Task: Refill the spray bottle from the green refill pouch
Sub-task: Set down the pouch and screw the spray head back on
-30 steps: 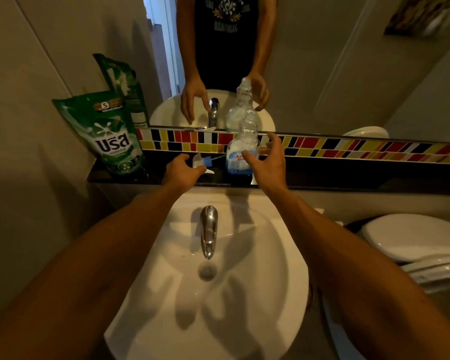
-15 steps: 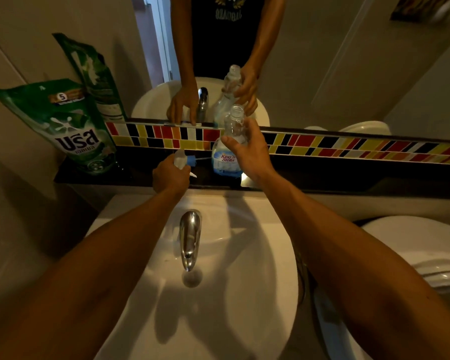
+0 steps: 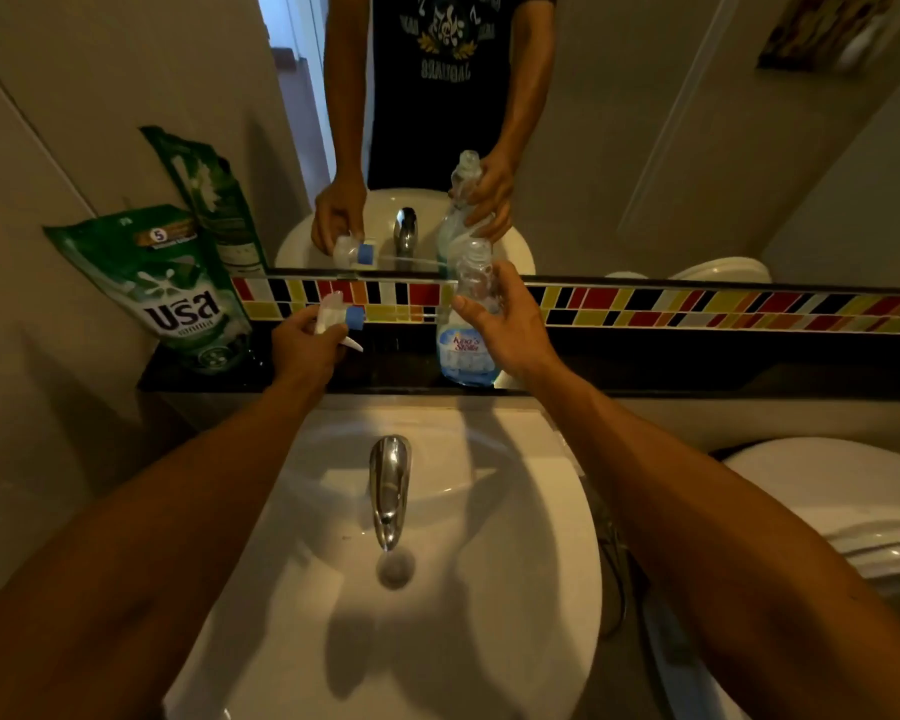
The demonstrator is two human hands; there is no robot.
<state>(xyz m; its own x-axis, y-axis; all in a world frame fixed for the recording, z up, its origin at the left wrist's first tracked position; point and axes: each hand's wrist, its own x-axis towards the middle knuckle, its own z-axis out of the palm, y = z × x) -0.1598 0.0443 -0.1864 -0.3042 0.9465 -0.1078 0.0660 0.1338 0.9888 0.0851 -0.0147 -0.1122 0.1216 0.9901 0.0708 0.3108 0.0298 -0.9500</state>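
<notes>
A clear spray bottle (image 3: 466,350) with a blue label stands on the dark ledge (image 3: 697,361) behind the sink, its neck uncapped. My right hand (image 3: 510,324) grips its upper part. My left hand (image 3: 302,345) holds the white spray head (image 3: 336,315) with its blue collar, lying sideways just left of the bottle, its thin tube reaching toward the bottle's neck. The green refill pouch (image 3: 178,293) stands upright at the ledge's left end, leaning against the wall, apart from both hands.
A white sink (image 3: 515,563) with a chrome tap (image 3: 390,485) lies below the ledge. A mirror (image 3: 645,122) above a coloured tile strip (image 3: 697,306) reflects a person and the objects. A white toilet lid (image 3: 827,491) is at the right.
My right hand closed around the bottle's upper part. My left hand lifted the spray head off to the left, its tube trailing out of the neck. The camera view shifted slightly.
</notes>
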